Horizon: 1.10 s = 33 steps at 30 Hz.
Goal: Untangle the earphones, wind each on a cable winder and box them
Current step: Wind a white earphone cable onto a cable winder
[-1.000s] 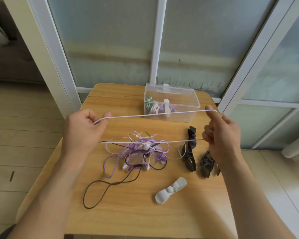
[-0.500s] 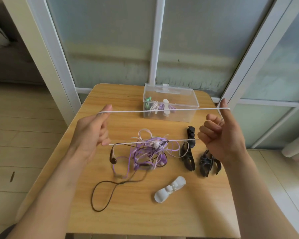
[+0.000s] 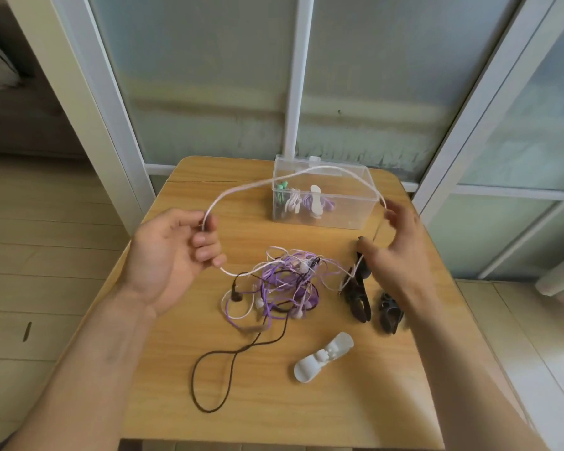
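1. Your left hand (image 3: 173, 252) pinches the white cable (image 3: 274, 182); your right hand (image 3: 394, 245) is blurred — fingers look spread, the cable draped over them.
2. The slack arc hangs above the table (image 3: 306, 402) — likely to draw it free of the tangle (image 3: 284, 281).
3. Spare winders (image 3: 323, 358) lie nearby; the clear box (image 3: 345, 206) already holds wound sets.

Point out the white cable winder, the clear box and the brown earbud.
white cable winder (image 3: 323, 359), head view, middle of its body.
clear box (image 3: 345, 216), head view, front wall.
brown earbud (image 3: 235, 296), head view, bud itself.
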Available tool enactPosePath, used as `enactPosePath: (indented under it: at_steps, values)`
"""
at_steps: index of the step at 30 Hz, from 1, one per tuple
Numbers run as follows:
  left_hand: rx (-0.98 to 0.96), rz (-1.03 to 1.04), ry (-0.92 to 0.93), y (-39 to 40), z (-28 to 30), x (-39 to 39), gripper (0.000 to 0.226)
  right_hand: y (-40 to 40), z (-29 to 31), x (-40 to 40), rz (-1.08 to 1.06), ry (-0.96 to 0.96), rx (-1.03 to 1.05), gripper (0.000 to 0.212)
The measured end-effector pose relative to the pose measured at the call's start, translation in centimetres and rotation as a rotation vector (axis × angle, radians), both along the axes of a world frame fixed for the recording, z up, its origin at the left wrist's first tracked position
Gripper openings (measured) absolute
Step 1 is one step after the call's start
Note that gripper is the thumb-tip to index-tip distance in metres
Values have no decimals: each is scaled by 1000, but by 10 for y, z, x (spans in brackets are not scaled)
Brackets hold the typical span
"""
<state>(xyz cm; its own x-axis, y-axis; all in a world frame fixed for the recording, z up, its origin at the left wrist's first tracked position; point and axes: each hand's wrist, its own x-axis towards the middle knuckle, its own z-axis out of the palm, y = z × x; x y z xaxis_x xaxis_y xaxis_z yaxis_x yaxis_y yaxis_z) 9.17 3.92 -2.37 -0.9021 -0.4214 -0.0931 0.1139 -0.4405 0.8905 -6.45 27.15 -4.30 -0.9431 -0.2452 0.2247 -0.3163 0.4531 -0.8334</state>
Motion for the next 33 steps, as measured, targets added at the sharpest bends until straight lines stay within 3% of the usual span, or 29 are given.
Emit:
enactPosePath:
  at_steps: [3, 5, 8, 11, 15, 21, 23, 25, 27, 30, 31, 33]
  values:
    - [-16, -50, 59, 13, 5, -2, 21, -16, -3, 26, 110, 400, -70, 31]
    - [-8, -94, 118, 24, 7, -2, 17, -27, -8, 41, 429, 440, -34, 23]
    - [30, -145, 198, 37, 8, -1, 16, -43, -21, 58, 716, 387, 103, 41]
    - [65, -117, 213, 43, 11, -1, 15, -54, -36, 65, 685, 438, 151, 32]
    - [56, 97, 192, 26, 14, 0, 16, -51, -39, 49, 466, 589, 269, 9]
    - [32, 228, 254, -5, 14, 9, 24, -44, -35, 35, 353, 498, 365, 15]
    - [-16, 273, 177, -8, 6, 8, 23, -46, -36, 36, 404, 428, 401, 14]
    - [-49, 321, -27, -14, -3, 5, 21, -44, -39, 34, 454, 340, 342, 14]
    - [-318, 324, -394, -22, -14, 5, 25, -40, -39, 31, 441, 282, 266, 12]
    - [-1067, 247, -932, -27, -24, 9, 40, -34, -36, 28, 391, 240, 221, 11]
    - [-1208, 261, -979, -24, -24, 10, 42, -33, -34, 28, 377, 236, 216, 12]
    - [-1248, 379, -869, -13, -20, 8, 33, -33, -32, 31, 357, 228, 206, 14]
